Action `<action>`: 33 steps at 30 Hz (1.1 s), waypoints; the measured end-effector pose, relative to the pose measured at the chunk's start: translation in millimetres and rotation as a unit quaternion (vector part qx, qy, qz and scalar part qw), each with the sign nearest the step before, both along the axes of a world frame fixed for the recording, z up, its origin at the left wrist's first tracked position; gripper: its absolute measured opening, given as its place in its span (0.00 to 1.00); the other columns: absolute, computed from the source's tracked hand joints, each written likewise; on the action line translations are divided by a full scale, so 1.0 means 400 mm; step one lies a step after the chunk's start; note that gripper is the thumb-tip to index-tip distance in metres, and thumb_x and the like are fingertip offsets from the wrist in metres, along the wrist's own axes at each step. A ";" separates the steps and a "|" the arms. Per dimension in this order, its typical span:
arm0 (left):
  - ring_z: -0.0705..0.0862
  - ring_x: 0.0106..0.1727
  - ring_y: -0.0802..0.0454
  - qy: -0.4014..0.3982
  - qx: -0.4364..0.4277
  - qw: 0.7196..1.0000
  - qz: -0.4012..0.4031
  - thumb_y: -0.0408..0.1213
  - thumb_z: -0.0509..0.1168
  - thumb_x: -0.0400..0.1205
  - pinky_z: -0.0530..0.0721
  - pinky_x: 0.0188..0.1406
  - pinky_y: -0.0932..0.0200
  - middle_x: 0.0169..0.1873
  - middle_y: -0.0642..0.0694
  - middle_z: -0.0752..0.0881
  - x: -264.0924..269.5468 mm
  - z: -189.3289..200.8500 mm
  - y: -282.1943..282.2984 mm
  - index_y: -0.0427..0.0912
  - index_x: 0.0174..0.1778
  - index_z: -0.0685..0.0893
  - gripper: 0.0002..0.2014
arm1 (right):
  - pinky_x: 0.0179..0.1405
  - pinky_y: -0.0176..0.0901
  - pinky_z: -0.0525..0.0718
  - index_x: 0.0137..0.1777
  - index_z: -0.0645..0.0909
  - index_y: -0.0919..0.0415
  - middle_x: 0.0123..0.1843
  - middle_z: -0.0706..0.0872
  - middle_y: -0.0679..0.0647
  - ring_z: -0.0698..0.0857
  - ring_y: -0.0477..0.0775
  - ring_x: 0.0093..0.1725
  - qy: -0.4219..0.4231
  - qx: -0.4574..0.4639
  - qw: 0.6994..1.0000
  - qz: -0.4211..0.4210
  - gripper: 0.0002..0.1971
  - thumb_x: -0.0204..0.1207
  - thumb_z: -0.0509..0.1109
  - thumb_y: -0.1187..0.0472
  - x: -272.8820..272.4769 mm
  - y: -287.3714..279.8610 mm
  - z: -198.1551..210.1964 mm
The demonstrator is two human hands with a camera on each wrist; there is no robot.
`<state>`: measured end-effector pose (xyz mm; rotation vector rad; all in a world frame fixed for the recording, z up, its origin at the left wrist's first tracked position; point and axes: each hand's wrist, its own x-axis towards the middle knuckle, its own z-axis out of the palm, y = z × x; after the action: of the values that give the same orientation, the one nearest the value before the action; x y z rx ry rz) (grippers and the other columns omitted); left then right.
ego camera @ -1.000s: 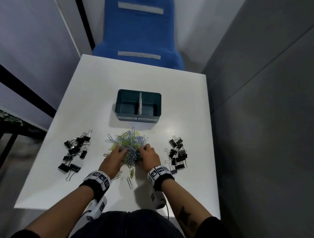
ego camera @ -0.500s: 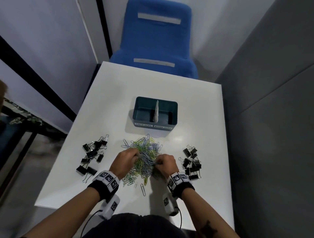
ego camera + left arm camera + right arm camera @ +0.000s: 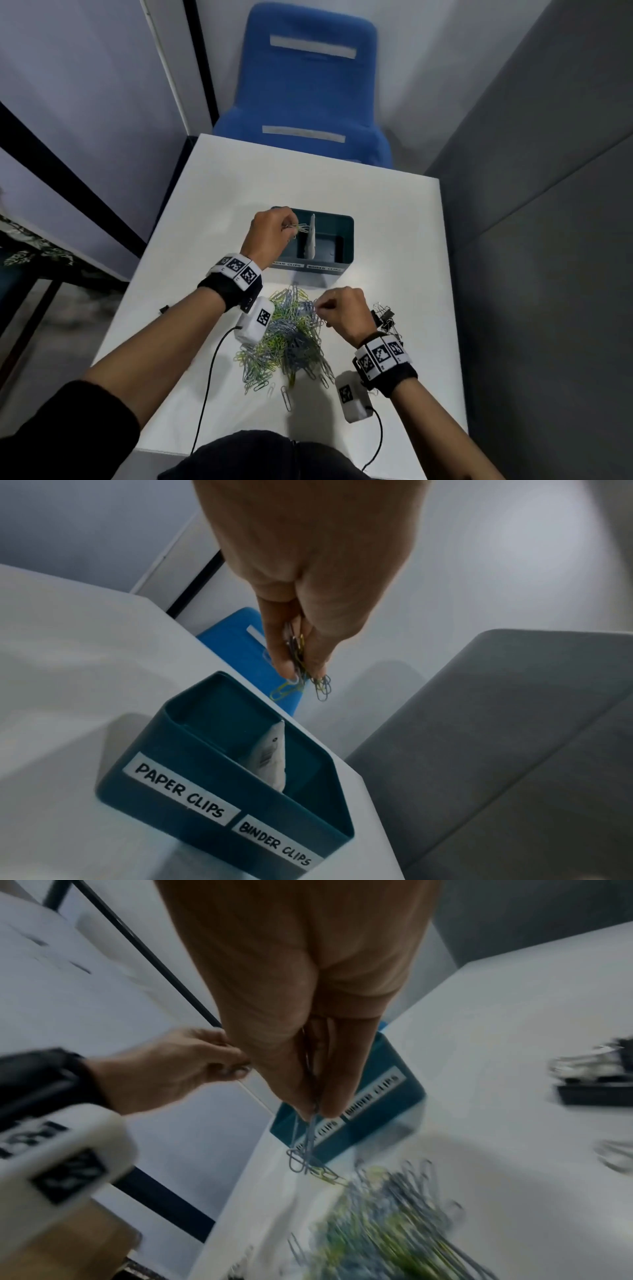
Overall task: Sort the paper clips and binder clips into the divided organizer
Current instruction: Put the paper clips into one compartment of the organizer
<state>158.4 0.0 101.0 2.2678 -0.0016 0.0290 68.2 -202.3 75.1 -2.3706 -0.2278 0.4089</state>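
Observation:
A teal divided organizer stands mid-table, with a white divider and labels PAPER CLIPS and BINDER CLIPS. My left hand hovers over the left compartment and pinches a small bunch of paper clips. My right hand is raised just above the coloured paper clip pile and pinches a few clips that dangle from its fingertips. Black binder clips lie right of the pile, partly behind my right wrist. The left binder clip group is mostly hidden by my left forearm.
The white table is small, with its edges close on all sides. A blue chair stands beyond the far edge. A grey partition runs along the right. Wrist-camera cables trail over the near table edge.
My left hand has lifted out of the pile and moved forward over the organizer with clips in it. The right hand has risen off the pile, pulling up a few clips.

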 end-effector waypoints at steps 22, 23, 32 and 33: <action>0.48 0.84 0.38 0.310 0.200 0.929 -0.037 0.57 0.58 0.83 0.63 0.77 0.39 0.83 0.35 0.47 -0.277 -0.317 0.034 0.41 0.83 0.50 0.38 | 0.55 0.52 0.85 0.64 0.81 0.52 0.62 0.84 0.57 0.84 0.58 0.59 -0.021 -0.120 0.988 0.099 0.21 0.72 0.75 0.48 0.122 0.076 -0.072; 0.45 0.84 0.38 0.298 0.206 0.930 -0.065 0.58 0.58 0.83 0.60 0.78 0.40 0.84 0.36 0.45 -0.292 -0.321 0.019 0.43 0.84 0.49 0.39 | 0.60 0.55 0.83 0.72 0.75 0.49 0.71 0.78 0.57 0.78 0.61 0.67 0.009 -0.146 0.982 0.117 0.29 0.70 0.76 0.47 0.098 0.069 -0.103; 0.62 0.78 0.35 0.171 0.296 0.916 -0.211 0.47 0.69 0.79 0.79 0.63 0.42 0.79 0.35 0.61 -0.369 -0.326 -0.018 0.43 0.83 0.57 0.39 | 0.62 0.61 0.79 0.80 0.61 0.48 0.80 0.63 0.59 0.66 0.66 0.73 0.032 -0.233 0.955 0.179 0.43 0.66 0.78 0.48 -0.032 0.079 -0.251; 0.67 0.74 0.36 0.156 0.292 0.921 -0.207 0.44 0.70 0.79 0.83 0.57 0.43 0.76 0.35 0.66 -0.368 -0.328 -0.017 0.43 0.81 0.61 0.36 | 0.59 0.60 0.81 0.78 0.66 0.50 0.77 0.67 0.59 0.69 0.66 0.71 0.023 -0.214 0.962 0.167 0.39 0.67 0.77 0.50 -0.041 0.085 -0.252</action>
<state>11.1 -6.9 -30.2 2.7926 -0.3640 -0.6353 51.9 -168.5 -25.7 -2.7461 -0.5712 0.7340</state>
